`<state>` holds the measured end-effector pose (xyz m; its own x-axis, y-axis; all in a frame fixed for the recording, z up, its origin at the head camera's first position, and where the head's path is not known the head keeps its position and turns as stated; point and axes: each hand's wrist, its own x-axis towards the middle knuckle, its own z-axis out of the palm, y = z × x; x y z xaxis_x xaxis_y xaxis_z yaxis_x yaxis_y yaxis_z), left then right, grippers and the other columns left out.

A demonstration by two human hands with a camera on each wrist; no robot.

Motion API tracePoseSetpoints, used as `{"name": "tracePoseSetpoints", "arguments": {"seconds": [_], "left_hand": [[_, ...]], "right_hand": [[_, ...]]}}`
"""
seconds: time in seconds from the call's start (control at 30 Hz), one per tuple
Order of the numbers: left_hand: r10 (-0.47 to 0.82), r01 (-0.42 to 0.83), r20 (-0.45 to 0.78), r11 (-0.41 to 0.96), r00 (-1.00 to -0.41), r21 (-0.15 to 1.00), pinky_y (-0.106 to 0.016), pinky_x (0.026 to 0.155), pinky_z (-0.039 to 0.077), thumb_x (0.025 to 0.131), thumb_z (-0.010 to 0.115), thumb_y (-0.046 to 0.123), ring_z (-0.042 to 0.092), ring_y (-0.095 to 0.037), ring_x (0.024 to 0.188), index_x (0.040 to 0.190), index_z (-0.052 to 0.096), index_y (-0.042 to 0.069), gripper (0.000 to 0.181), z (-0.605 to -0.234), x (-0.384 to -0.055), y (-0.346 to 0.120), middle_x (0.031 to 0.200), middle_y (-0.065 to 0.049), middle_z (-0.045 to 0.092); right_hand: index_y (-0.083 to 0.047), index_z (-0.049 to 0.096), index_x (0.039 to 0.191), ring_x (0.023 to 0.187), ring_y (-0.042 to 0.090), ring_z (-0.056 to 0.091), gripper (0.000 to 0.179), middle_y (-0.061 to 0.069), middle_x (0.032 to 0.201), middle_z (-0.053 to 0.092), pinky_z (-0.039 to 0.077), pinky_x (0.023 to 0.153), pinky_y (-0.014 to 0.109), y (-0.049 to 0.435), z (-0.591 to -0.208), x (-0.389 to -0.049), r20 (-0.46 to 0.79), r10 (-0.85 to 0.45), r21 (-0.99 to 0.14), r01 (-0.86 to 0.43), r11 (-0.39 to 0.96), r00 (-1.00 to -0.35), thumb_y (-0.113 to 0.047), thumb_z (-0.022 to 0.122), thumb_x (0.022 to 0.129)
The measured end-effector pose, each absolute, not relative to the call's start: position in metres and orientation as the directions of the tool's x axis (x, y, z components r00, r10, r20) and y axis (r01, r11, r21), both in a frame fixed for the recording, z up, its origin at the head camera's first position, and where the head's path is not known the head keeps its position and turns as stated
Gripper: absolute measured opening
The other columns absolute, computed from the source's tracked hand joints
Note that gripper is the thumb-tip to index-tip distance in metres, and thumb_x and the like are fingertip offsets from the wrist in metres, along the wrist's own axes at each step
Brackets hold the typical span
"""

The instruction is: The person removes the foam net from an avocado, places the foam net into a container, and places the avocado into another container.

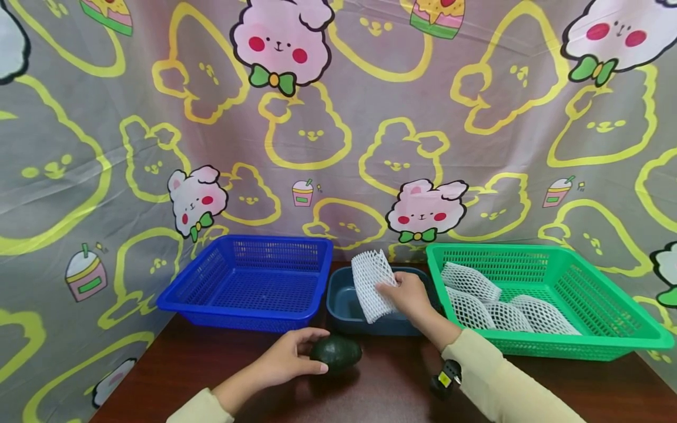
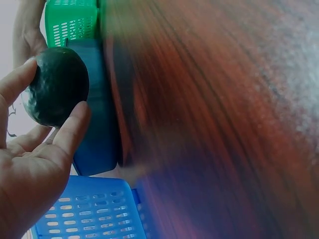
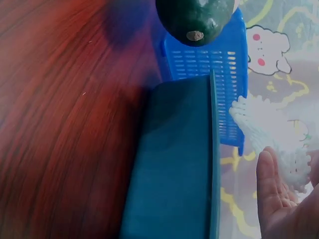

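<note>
A dark green avocado (image 1: 337, 353) is gripped between the thumb and fingers of my left hand (image 1: 288, 359), low in front of the dark teal bin (image 1: 344, 314). In the left wrist view the fingertips sit on both sides of the avocado (image 2: 59, 87). My right hand (image 1: 411, 295) pinches a white foam mesh sleeve (image 1: 370, 282) over that bin. The sleeve (image 3: 271, 137) hangs loose and flattened. In the right wrist view, the avocado (image 3: 197, 20) shows its pale stem end.
A blue basket (image 1: 259, 320) stands at the left, a green basket (image 1: 560, 346) at the right with several white mesh-wrapped or mesh items (image 1: 468, 308) inside. The dark brown table (image 1: 370, 390) runs in front; a cartoon-printed cloth (image 1: 338, 176) hangs behind.
</note>
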<state>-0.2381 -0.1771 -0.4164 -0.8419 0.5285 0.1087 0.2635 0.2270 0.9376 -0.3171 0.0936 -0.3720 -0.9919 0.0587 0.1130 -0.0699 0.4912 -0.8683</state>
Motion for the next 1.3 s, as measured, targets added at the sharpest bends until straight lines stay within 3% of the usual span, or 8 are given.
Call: {"name": "tracePoseSetpoints", "arguments": {"seconds": [0.27, 0.7, 1.0, 1.3], "left_hand": [[0.523, 0.265, 0.112, 0.226, -0.845, 0.937, -0.028, 0.08, 0.054, 0.08, 0.077, 0.005, 0.063, -0.021, 0.099, 0.128, 0.052, -0.01, 0.056, -0.417, -0.238, -0.179, 0.114, -0.015, 0.062], [0.525, 0.263, 0.115, 0.218, -0.844, 0.94, -0.028, 0.08, 0.054, 0.081, 0.077, 0.005, 0.063, -0.022, 0.099, 0.128, 0.052, -0.01, 0.056, -0.416, -0.24, -0.181, 0.117, -0.017, 0.061], [0.523, 0.255, 0.109, 0.215, -0.845, 0.943, -0.029, 0.08, 0.054, 0.081, 0.077, 0.005, 0.063, -0.023, 0.1, 0.129, 0.052, -0.01, 0.056, -0.416, -0.239, -0.182, 0.117, -0.018, 0.061], [0.523, 0.249, 0.108, 0.207, -0.846, 0.946, -0.03, 0.08, 0.054, 0.081, 0.077, 0.005, 0.063, -0.024, 0.101, 0.129, 0.051, -0.01, 0.057, -0.417, -0.24, -0.184, 0.119, -0.019, 0.06]], "right_hand": [[0.007, 0.066, 0.1, 0.066, 0.019, 0.062, 0.025, 0.013, 0.085, 0.067, 0.053, 0.058, 0.03, 0.073, -0.381, -0.332, -0.03, 0.078, -0.949, 0.052, 0.31, -0.997, -0.014, 0.071, 0.087], [0.011, 0.064, 0.097, 0.069, 0.02, 0.066, 0.021, 0.015, 0.086, 0.068, 0.056, 0.062, 0.034, 0.053, -0.397, -0.35, -0.129, 0.054, -0.963, 0.138, 0.233, -0.99, -0.006, 0.07, 0.085], [0.009, 0.065, 0.091, 0.068, 0.017, 0.063, 0.016, 0.013, 0.085, 0.066, 0.056, 0.064, 0.033, 0.044, -0.401, -0.35, -0.161, 0.004, -0.95, 0.156, 0.269, -0.987, -0.003, 0.07, 0.081], [0.009, 0.061, 0.098, 0.074, 0.018, 0.062, 0.027, 0.013, 0.09, 0.062, 0.056, 0.069, 0.034, 0.034, -0.403, -0.354, -0.226, 0.002, -0.916, 0.213, 0.341, -0.974, -0.002, 0.074, 0.078]]}}
